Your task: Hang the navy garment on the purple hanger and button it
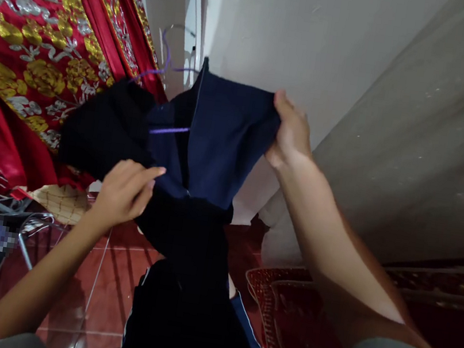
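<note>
A dark navy and black zip-up jacket [231, 133] hangs in front of me on a thin purple hanger [165, 59], with its neck opening spread. Part of the hanger shows inside the collar. My right hand [293, 131] is closed on the navy fabric at its right corner and holds it out to the side. Against the black front on the left, my left hand [127, 190] is closed on the jacket, its index finger stretched toward the zip. Some of its fingers are curled out of sight.
Red curtains [37, 46] with gold and silver patterns hang at left. A pale wall [272, 23] stands ahead, with a grey sheet-like cover [428, 145] at right. Metal-legged chairs [27, 248] stand lower left on red floor tiles [111, 284]; a red patterned rug [275, 320] lies lower right.
</note>
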### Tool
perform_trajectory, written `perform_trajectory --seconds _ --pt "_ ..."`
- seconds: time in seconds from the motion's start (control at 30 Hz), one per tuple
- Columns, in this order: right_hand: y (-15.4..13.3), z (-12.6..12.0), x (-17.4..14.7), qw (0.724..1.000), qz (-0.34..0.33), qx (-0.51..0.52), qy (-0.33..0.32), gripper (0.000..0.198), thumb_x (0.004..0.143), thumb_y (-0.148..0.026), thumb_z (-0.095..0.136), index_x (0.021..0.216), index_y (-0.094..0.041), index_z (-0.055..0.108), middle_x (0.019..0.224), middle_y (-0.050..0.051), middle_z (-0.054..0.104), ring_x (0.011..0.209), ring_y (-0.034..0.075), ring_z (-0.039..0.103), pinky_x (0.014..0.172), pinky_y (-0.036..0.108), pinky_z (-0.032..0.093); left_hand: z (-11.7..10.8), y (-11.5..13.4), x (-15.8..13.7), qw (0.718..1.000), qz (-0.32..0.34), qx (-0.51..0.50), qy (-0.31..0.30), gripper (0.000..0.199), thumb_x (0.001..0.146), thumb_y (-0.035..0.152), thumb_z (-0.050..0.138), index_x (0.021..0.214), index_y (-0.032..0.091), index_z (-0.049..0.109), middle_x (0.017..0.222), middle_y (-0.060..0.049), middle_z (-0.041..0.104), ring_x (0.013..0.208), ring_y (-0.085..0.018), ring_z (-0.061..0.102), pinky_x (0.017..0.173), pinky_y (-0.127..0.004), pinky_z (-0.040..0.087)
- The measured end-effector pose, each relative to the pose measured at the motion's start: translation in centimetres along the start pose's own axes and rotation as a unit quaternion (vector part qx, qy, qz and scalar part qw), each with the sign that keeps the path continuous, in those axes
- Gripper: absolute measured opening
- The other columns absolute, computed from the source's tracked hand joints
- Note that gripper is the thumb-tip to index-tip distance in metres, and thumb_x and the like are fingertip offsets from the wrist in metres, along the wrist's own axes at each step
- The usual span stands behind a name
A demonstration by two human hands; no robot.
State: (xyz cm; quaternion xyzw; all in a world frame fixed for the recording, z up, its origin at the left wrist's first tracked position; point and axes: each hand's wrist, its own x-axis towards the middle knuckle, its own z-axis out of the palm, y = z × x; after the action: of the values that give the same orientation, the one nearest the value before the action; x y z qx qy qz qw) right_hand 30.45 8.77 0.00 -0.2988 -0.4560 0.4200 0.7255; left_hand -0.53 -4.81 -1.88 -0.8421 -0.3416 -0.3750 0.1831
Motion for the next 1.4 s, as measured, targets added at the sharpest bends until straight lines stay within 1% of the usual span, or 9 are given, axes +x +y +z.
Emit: perform_trajectory --seconds 0.2,0.4,0.57,0.7,0.77,0.9,1.03,1.23,1.4 --pt "-0.2 -2.7 -2.6 1.0 0.004 0.017 0.027 0.043 0.081 -0.065 0.071 0.093 -0.024 0.064 0.099 0.007 0.071 0.117 0.028 0.066 0.084 0.042 0.06 5.2 1.1 -1.0 0.963 -0.102 0.005 -0.25 0.057 0.103 0.021 0.044 0.16 0.024 0.039 0.104 -0.008 0.071 0.089 -0.021 0.067 0.087 -0.035 0.053" --pt "-0.2 -4.7 -4.5 0.999 -0.002 -0.01 0.044 0.038 0.085 -0.061 0.069 0.084 -0.024 0.06 0.085 0.005 0.066 0.102 0.027 0.069 0.076 0.038 0.058 8.4 2.9 -2.3 0.91 -0.14 0.047 -0.389 0.043 0.102 0.031 0.054 0.143 0.02 0.055 0.098 -0.012 0.071 0.091 -0.028 0.071 0.081 -0.037 0.055" --pt "1.6 -5.1 -5.0 0.988 0.007 -0.041 0.151 0.027 0.086 -0.049 0.065 0.097 -0.025 0.061 0.096 0.004 0.065 0.075 0.017 0.063 0.068 0.033 0.053 9.3 4.6 -3.8 0.926 -0.238 -0.061 -0.286 0.026 0.099 0.047 0.058 0.102 0.023 0.066 0.084 -0.007 0.066 0.078 -0.025 0.067 0.071 -0.034 0.052" --pt "3.5 -3.6 -12.3 0.963 -0.098 -0.135 0.212 0.039 0.082 -0.032 0.071 0.12 -0.033 0.06 0.138 0.002 0.056 0.102 0.018 0.063 0.093 0.038 0.052 10.0 6.5 -4.6 0.927 -0.295 -0.17 -0.156 0.015 0.099 0.036 0.058 0.09 0.023 0.059 0.08 -0.003 0.064 0.079 -0.022 0.065 0.076 -0.034 0.051" --pt "4.7 -2.3 -17.0 0.973 -0.071 -0.143 0.169 0.024 0.089 -0.033 0.068 0.112 -0.033 0.065 0.12 0.002 0.063 0.103 0.02 0.062 0.096 0.04 0.051 10.5 7.7 -4.8 0.915 -0.332 -0.208 -0.1 0.012 0.098 0.034 0.058 0.09 0.024 0.056 0.086 -0.004 0.066 0.082 -0.022 0.065 0.079 -0.036 0.052" --pt "7.0 0.4 -23.3 0.99 0.106 -0.084 0.027 0.015 0.088 -0.04 0.074 0.097 -0.029 0.07 0.094 0.003 0.067 0.09 0.021 0.064 0.087 0.038 0.052 11.5 10.4 -5.3 0.861 -0.414 -0.296 0.0 0.032 0.098 0.03 0.052 0.128 0.026 0.043 0.109 -0.009 0.064 0.098 -0.022 0.067 0.085 -0.037 0.056" --pt "7.7 1.6 -24.4 0.987 0.141 -0.074 0.01 0.019 0.086 -0.039 0.075 0.1 -0.027 0.07 0.087 0.001 0.063 0.079 0.017 0.06 0.075 0.032 0.051 12.2 11.9 -6.4 0.805 -0.483 -0.34 0.055 0.062 0.098 0.035 0.048 0.15 0.029 0.014 0.095 -0.004 0.058 0.086 -0.018 0.064 0.078 -0.034 0.056" --pt "7.2 2.0 -24.4 0.99 0.106 -0.091 0.025 0.021 0.082 -0.032 0.075 0.094 -0.022 0.061 0.079 -0.002 0.056 0.07 0.011 0.053 0.067 0.024 0.047 12.2 11.8 -7.0 0.684 -0.484 -0.509 0.198 0.05 0.081 0.033 0.08 0.124 0.023 0.057 0.082 0.002 0.063 0.073 -0.011 0.063 0.076 -0.022 0.051" --pt "7.5 2.1 -24.9 0.99 0.113 -0.079 0.004 0.018 0.081 -0.028 0.076 0.094 -0.021 0.065 0.076 -0.003 0.055 0.068 0.01 0.053 0.068 0.023 0.046 11.8 11.8 -6.8 0.644 -0.504 -0.547 0.181 0.012 0.078 0.022 0.079 0.088 0.016 0.076 0.084 -0.002 0.07 0.077 -0.012 0.064 0.076 -0.02 0.051"
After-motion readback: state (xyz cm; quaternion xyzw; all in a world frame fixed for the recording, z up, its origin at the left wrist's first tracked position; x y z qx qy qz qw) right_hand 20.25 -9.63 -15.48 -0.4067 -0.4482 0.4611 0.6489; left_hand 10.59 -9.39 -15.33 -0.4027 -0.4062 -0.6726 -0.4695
